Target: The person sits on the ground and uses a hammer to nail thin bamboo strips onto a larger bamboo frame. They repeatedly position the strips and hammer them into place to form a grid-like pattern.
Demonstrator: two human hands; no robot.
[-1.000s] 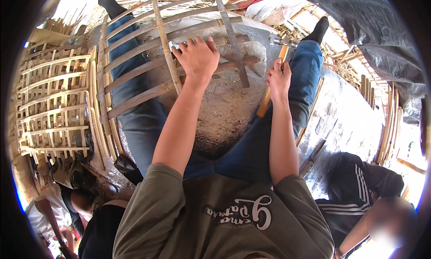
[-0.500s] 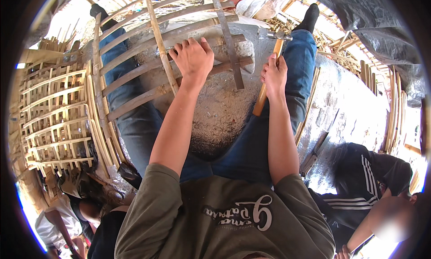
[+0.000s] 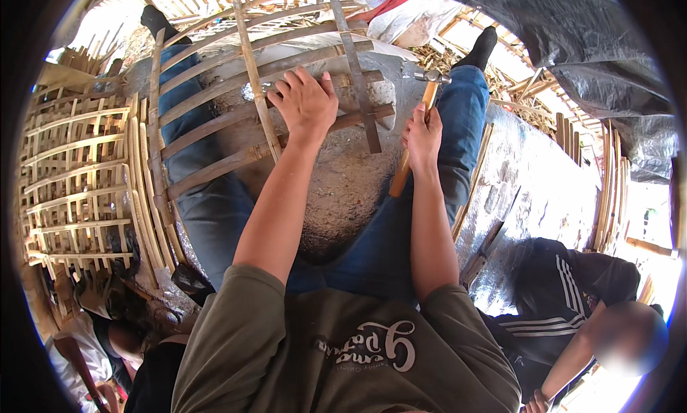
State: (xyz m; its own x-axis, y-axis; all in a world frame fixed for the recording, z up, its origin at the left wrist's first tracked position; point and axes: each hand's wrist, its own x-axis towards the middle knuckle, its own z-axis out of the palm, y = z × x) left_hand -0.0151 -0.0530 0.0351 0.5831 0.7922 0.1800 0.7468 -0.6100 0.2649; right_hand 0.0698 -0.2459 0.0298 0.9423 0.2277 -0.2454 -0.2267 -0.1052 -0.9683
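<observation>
A flat lattice frame of bamboo slats lies across my left leg and over a grey stone block between my legs. My left hand rests on the frame above the block, its fingers curled over a slat. The fingertips are partly hidden behind the slat. To the right of the frame, my right hand grips the wooden handle of a hammer. The hammer's metal head points away from me, beside my right shin and apart from the slats.
Finished-looking bamboo lattices are stacked at left. Long strips stand at right, near dark plastic sheeting. A person in a black striped jacket sits close at lower right; another person is at lower left. A long dark blade-like tool lies right of my thigh.
The whole view has shifted slightly. My right hand and the hammer appear a little lower and further left, along with my right leg. Both hands keep their holds.
</observation>
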